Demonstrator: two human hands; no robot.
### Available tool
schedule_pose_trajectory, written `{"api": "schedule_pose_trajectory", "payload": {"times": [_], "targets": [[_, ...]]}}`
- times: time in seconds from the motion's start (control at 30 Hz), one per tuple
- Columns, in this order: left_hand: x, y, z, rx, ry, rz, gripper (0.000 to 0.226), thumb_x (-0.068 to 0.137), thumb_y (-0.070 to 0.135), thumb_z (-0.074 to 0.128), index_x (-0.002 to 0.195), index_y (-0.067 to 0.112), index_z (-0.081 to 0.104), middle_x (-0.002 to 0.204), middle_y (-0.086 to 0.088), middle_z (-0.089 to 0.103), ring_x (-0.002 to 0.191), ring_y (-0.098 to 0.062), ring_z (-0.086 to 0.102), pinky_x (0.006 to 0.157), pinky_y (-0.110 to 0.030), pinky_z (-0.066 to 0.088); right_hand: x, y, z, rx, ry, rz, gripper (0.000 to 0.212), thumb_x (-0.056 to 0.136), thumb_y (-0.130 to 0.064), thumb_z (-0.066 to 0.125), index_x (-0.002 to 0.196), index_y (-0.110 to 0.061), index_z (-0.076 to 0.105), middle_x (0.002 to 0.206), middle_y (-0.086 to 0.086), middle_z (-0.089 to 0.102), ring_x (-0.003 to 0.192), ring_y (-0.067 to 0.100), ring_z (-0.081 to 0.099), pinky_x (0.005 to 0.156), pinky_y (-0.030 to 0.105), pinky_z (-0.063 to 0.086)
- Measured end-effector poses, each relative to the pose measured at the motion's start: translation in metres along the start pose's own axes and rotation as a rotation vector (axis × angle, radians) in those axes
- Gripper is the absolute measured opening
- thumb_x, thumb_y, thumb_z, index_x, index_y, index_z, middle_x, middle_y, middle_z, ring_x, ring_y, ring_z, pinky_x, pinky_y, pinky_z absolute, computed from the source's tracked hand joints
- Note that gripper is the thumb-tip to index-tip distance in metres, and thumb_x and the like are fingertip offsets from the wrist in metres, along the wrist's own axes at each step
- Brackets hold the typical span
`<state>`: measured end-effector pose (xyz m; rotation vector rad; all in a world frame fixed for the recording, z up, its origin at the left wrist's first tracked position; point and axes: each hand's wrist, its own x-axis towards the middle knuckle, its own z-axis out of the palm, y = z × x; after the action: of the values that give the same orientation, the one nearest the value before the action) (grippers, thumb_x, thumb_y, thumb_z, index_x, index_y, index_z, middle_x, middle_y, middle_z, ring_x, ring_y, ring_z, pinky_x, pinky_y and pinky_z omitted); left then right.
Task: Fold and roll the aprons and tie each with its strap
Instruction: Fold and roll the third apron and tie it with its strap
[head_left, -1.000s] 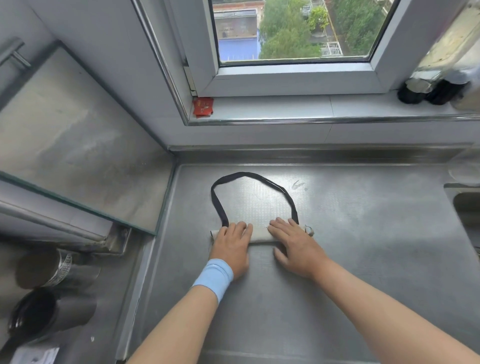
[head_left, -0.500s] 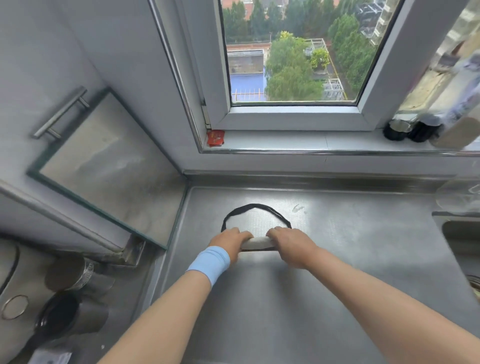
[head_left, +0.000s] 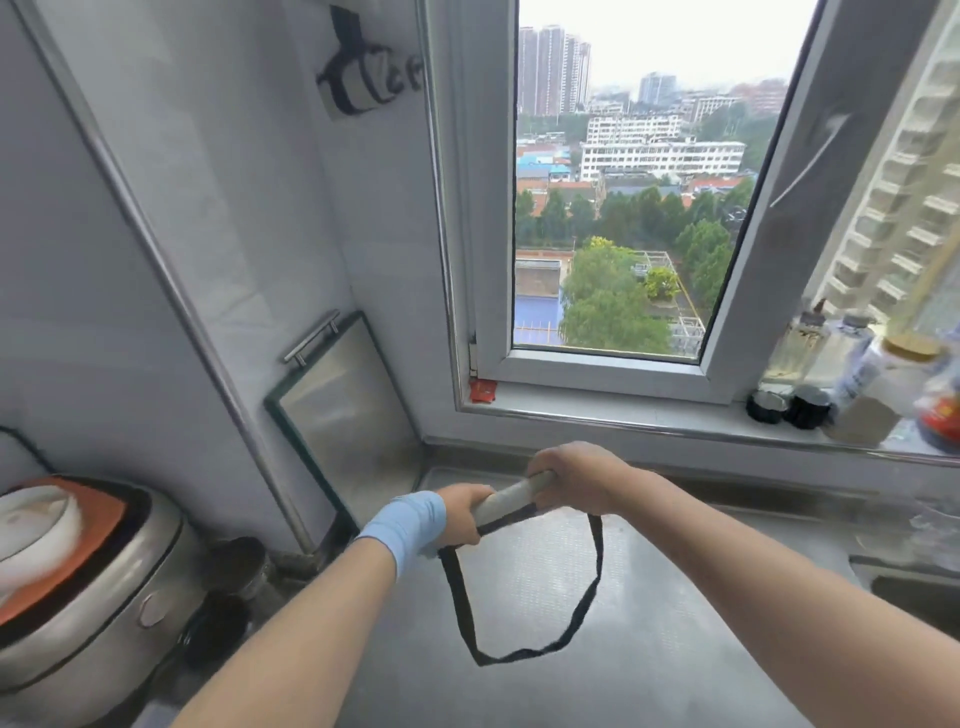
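The pale apron is rolled into a tight tube, the apron roll (head_left: 508, 500), held in the air above the steel counter (head_left: 649, 649). My left hand (head_left: 464, 512), with a light blue wristband, grips its left end. Its right end is gripped by my right hand (head_left: 574, 475), which sits slightly higher. The black strap (head_left: 524, 652) hangs from the roll as a loose loop, sagging toward me over the counter.
A rice cooker (head_left: 78, 582) and dark metal cups (head_left: 234, 566) stand at the left. A steel board with a handle (head_left: 337, 410) leans on the wall. Bottles and jars (head_left: 852, 384) line the window sill at right. A sink edge (head_left: 904, 582) lies at right.
Both hands finished rolling the apron on the counter, then lifted the roll into the air. The strap loop, earlier lying beyond the roll, now dangles below it. The camera tilted up.
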<state>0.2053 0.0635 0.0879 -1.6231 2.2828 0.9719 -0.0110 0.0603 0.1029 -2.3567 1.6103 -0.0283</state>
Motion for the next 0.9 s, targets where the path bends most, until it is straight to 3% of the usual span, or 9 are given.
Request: {"api": "schedule_pose_trajectory", "payload": {"times": [0.13,0.23,0.3,0.43,0.6,0.67,0.77,0.83,0.9], "targets": [[-0.039,-0.001,-0.027,-0.406,0.053,-0.001,0.044,0.086,0.008,0.063,0.123,0.029,0.053,0.107,-0.004,0.061,0.097,-0.024,0.062,0.089,-0.045,0.054,-0.013,-0.027,-0.018,-0.364,0.572,-0.307,0.049,0.082,-0.019,0.069,0.130,-0.022,0.058,0.135,0.006,0.057,0.128,0.030,0.051,0.110,0.046,0.037],[-0.069,0.001,-0.040,-0.742,0.004,0.102,0.048,0.087,-0.005,0.057,0.128,0.019,0.050,0.102,-0.008,0.054,0.095,-0.026,0.057,0.095,-0.049,0.051,-0.025,-0.057,-0.020,-0.604,0.609,-0.321,0.064,0.082,-0.015,0.044,0.146,-0.013,0.041,0.155,0.016,0.035,0.146,0.037,0.027,0.116,0.057,0.023],[-0.086,0.004,-0.043,-0.889,-0.055,0.149,0.050,0.087,-0.008,0.054,0.131,0.016,0.049,0.105,-0.010,0.052,0.098,-0.028,0.055,0.091,-0.049,0.051,-0.029,-0.070,-0.016,-0.703,0.622,-0.231,0.070,0.082,-0.021,0.041,0.151,-0.010,0.033,0.159,0.017,0.026,0.148,0.037,0.018,0.117,0.061,0.016],[-0.116,0.006,-0.046,-1.028,-0.139,0.267,0.055,0.085,-0.005,0.057,0.131,0.024,0.053,0.103,-0.010,0.053,0.094,-0.030,0.053,0.086,-0.047,0.050,-0.037,-0.095,-0.023,-0.713,0.810,-0.138,0.048,0.083,-0.019,0.053,0.131,-0.012,0.051,0.141,0.013,0.051,0.138,0.038,0.039,0.115,0.062,0.018],[-0.145,0.002,-0.041,-1.147,-0.101,0.324,0.049,0.087,-0.007,0.057,0.129,0.019,0.055,0.082,-0.008,0.053,0.072,-0.020,0.054,0.067,-0.034,0.050,-0.046,-0.117,-0.042,-0.622,0.883,-0.275,0.038,0.081,-0.017,0.046,0.116,-0.014,0.060,0.127,0.009,0.059,0.124,0.034,0.052,0.114,0.056,0.025],[-0.154,0.000,-0.041,-1.169,-0.068,0.342,0.052,0.084,-0.004,0.061,0.131,0.016,0.053,0.081,-0.009,0.054,0.072,-0.021,0.055,0.067,-0.034,0.050,-0.046,-0.125,-0.049,-0.581,0.905,-0.328,0.040,0.081,-0.019,0.046,0.117,-0.013,0.062,0.131,0.012,0.057,0.124,0.035,0.051,0.112,0.055,0.031],[-0.165,0.002,-0.044,-1.200,0.014,0.362,0.057,0.078,0.000,0.068,0.132,0.012,0.052,0.080,-0.011,0.054,0.073,-0.023,0.056,0.070,-0.037,0.050,-0.044,-0.137,-0.063,-0.486,0.931,-0.371,0.035,0.077,-0.018,0.060,0.113,-0.016,0.063,0.114,0.010,0.058,0.105,0.032,0.054,0.108,0.052,0.037],[-0.170,0.005,-0.049,-1.206,0.092,0.364,0.056,0.075,0.007,0.075,0.127,0.012,0.056,0.087,-0.013,0.055,0.079,-0.025,0.056,0.077,-0.041,0.049,-0.044,-0.140,-0.074,-0.429,0.861,-0.341,0.035,0.075,-0.021,0.069,0.110,-0.023,0.065,0.102,0.003,0.059,0.093,0.028,0.059,0.104,0.051,0.039],[-0.173,0.009,-0.053,-1.176,0.163,0.367,0.058,0.073,0.014,0.079,0.125,0.007,0.056,0.095,-0.016,0.057,0.085,-0.027,0.058,0.081,-0.041,0.051,-0.046,-0.143,-0.085,-0.233,0.775,-0.334,0.029,0.082,-0.019,0.064,0.110,-0.026,0.069,0.099,-0.001,0.063,0.089,0.024,0.063,0.096,0.044,0.045]]}}
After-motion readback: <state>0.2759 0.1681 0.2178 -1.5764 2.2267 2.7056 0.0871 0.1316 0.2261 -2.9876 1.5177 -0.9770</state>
